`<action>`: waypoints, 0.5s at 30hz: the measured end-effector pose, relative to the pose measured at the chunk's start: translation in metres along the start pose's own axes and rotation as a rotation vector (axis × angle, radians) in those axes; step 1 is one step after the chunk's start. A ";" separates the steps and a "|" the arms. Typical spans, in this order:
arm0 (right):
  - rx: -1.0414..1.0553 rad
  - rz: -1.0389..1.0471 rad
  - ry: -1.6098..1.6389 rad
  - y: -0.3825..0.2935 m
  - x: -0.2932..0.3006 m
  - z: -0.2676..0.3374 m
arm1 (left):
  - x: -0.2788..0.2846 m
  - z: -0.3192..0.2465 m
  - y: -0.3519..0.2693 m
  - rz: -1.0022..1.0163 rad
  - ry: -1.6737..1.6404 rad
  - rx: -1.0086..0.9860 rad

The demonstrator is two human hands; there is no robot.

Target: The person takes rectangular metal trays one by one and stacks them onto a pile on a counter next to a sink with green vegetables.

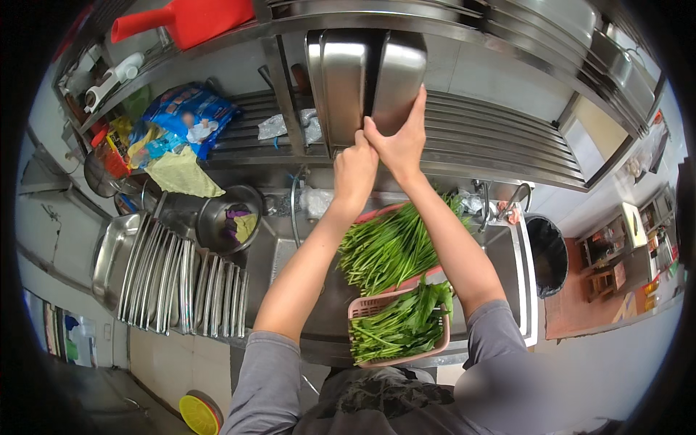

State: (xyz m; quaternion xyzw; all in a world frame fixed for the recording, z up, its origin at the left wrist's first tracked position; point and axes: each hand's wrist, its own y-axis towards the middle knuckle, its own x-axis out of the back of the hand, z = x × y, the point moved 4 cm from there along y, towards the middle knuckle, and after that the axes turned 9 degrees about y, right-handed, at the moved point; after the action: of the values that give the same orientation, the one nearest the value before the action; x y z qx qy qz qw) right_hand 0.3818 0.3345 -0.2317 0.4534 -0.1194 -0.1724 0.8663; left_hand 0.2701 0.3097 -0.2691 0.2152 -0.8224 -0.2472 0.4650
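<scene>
Stainless steel pans stand on end on a slatted metal shelf in front of me. My right hand [405, 141] grips the rightmost pan [403, 68], its thumb on the left side and its fingers along the right edge. Just left of it, my left hand [356, 171] is curled at the bottom of the pans, close to the right thumb. Whether its fingers hold the right pan or the neighbouring pan [343, 81] is hidden. Below my forearms, long green vegetable stalks [397, 244] fill a red basket, and leafy greens [405, 326] lie in a pink plastic basket [399, 363].
Metal trays [182, 277] stand in a row at the left, beside a steel bowl [231, 217] with cloths inside. A blue plastic package [190, 117] lies on the slatted shelf [489, 130]. A red scoop [212, 22] rests above. Taps [508, 209] and a black-lined bin [546, 255] are at right.
</scene>
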 end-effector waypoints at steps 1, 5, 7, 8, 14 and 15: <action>0.023 0.006 -0.012 0.002 0.001 -0.002 | -0.001 -0.001 0.000 0.003 -0.012 -0.004; 0.034 0.012 -0.016 0.003 0.004 0.000 | 0.001 -0.005 0.001 -0.004 -0.006 -0.045; 0.051 0.014 -0.018 0.003 0.001 0.002 | 0.000 -0.002 0.001 -0.021 0.005 -0.045; 0.075 0.011 -0.027 0.003 -0.002 0.004 | 0.000 0.001 0.001 -0.014 -0.018 -0.037; -0.062 0.079 0.156 0.019 0.004 0.006 | 0.001 0.011 0.003 -0.007 0.002 -0.022; -0.152 0.118 0.271 0.027 0.009 0.003 | 0.002 0.009 0.004 -0.006 0.025 -0.019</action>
State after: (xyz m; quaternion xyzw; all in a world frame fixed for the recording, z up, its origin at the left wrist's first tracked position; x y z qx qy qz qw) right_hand 0.3942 0.3429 -0.2067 0.3977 -0.0143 -0.0667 0.9150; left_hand 0.2610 0.3140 -0.2694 0.2161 -0.8135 -0.2538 0.4765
